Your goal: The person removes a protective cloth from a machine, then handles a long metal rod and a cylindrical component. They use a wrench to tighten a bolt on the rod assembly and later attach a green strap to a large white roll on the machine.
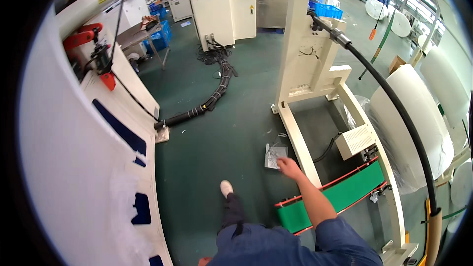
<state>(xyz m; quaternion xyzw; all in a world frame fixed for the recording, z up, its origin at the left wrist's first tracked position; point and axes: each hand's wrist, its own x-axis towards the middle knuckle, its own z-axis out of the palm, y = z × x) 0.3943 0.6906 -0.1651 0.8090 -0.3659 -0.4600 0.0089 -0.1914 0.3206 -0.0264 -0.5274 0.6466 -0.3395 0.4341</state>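
My right hand (289, 167) hangs out in front of me over the green floor, fingers loosely apart and holding nothing. It is above a crumpled clear plastic sheet (274, 154) lying on the floor beside the cream machine frame (295, 128). My left hand is out of view. My leg in dark trousers with a white shoe (226, 187) steps forward below.
A large white machine body (79, 167) with dark blue slots fills the left. A green conveyor belt (345, 194) sits at lower right under the cream frame. A thick black cable bundle (212, 99) runs across the floor to a cream cabinet (214, 12). Big white material rolls (419, 118) stand on the right.
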